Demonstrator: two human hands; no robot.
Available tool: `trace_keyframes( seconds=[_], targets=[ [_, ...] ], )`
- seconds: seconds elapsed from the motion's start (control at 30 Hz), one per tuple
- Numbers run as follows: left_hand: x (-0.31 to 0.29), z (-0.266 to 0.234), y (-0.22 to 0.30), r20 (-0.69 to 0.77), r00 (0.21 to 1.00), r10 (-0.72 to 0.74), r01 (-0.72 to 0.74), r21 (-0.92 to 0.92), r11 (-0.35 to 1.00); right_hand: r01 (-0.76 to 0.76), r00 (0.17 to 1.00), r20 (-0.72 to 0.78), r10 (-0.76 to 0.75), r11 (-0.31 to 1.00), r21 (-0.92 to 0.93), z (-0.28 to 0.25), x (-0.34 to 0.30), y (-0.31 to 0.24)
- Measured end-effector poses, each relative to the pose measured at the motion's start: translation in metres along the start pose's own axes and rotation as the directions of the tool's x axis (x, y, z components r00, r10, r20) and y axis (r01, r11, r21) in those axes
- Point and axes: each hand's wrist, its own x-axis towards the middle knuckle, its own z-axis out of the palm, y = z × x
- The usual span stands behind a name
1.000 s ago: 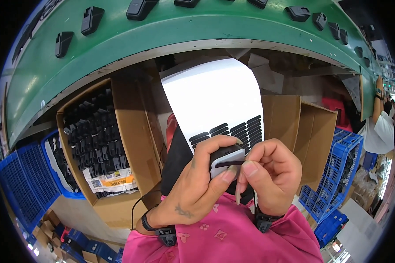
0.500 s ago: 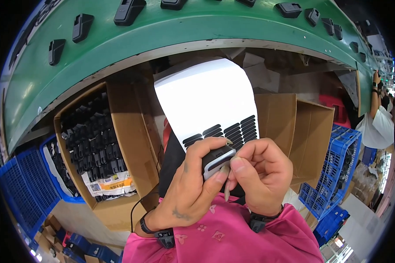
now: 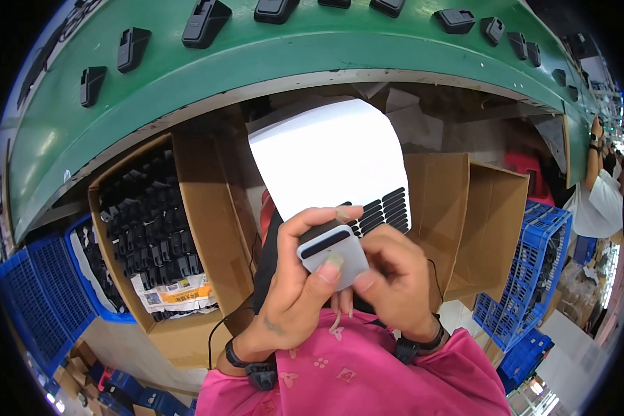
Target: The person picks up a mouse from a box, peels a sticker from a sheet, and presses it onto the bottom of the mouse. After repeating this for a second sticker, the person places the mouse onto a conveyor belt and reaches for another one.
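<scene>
In front of my body I hold a small plastic housing (image 3: 351, 258) with its flat light grey face turned up. One black rounded strip (image 3: 326, 240) lies along the far edge of that face. My left hand (image 3: 290, 295) is wrapped round the housing, its thumb pressing on the grey face. My right hand (image 3: 399, 281) is closed at the near right edge, with its thumb against the housing and its other fingers curled. Just beyond the hands, a white sheet (image 3: 333, 156) carries rows of black rounded stick-on strips (image 3: 394, 206), partly covered by my fingers.
A green bench (image 3: 284, 59) curves across the far side, with several black plastic housings (image 3: 204, 24) spaced along it. At left, a cardboard box (image 3: 211, 236) holds many black housings. Another cardboard box (image 3: 492, 229) and a blue crate (image 3: 520, 277) stand at right. A person's arm (image 3: 593, 156) shows far right.
The housing has tilted so its grey face shows, and both hands have come slightly nearer my body. My right thumb has moved from the face's far end to the near right edge.
</scene>
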Motion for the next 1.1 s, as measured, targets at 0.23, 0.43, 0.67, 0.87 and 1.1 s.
trace_keyframes(
  seconds=[0.23,0.43,0.67,0.87,1.1],
  targets=[
    [-0.025,-0.032,0.004,0.174,0.985,-0.019,-0.074,0.512,0.856,0.082,0.95,0.306,-0.055,0.994,-0.076,-0.025,0.0,-0.007],
    [-0.022,-0.038,0.011,0.178,0.966,-0.187,0.031,0.64,0.768,0.129,0.978,-0.118,-0.171,0.945,-0.302,-0.005,0.002,0.0],
    [-0.019,-0.031,-0.006,-0.117,0.993,0.033,-0.023,0.08,0.996,0.174,0.895,-0.166,-0.413,0.669,-0.723,0.026,0.025,0.029],
    [-0.013,-0.026,-0.011,-0.091,0.991,0.102,-0.097,0.057,0.994,0.113,0.876,-0.252,-0.412,0.682,-0.723,0.027,0.023,0.029],
    [-0.014,-0.033,-0.011,-0.087,0.988,0.124,-0.106,0.189,0.976,0.155,0.87,-0.244,-0.429,0.708,-0.689,0.025,0.025,0.025]
  ],
)
